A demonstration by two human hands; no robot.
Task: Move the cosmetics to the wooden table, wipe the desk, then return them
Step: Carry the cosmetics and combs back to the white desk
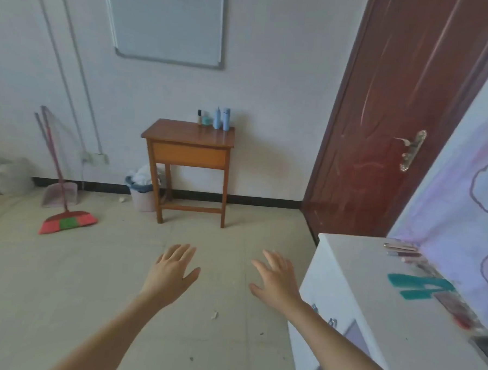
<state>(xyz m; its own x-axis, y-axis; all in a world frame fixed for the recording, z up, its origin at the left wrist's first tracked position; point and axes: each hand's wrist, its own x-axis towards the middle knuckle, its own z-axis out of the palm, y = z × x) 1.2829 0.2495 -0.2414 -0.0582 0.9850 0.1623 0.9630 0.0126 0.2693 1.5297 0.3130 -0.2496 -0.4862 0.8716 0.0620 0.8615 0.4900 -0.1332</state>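
Note:
A small wooden table [183, 136] stands against the far wall. On its back right corner stand two light blue bottles [221, 118], a small teal jar [206, 122] and a slim dark-capped bottle [199, 117]. The white desk [373, 276] fills the lower right. Along its far edge lie several slim cosmetic tubes [400, 249], a teal cloth [418, 287] and a reddish item [454, 309]. My left hand [173, 269] and my right hand [274, 279] are stretched out over the floor, palms down, fingers spread, holding nothing.
A brown door [396, 108] stands to the right of the wooden table. A bin [142, 190] sits by the table's left leg. A red broom [65, 220] and a dustpan [58, 195] lean at the left wall. Tiled floor lies between me and the table.

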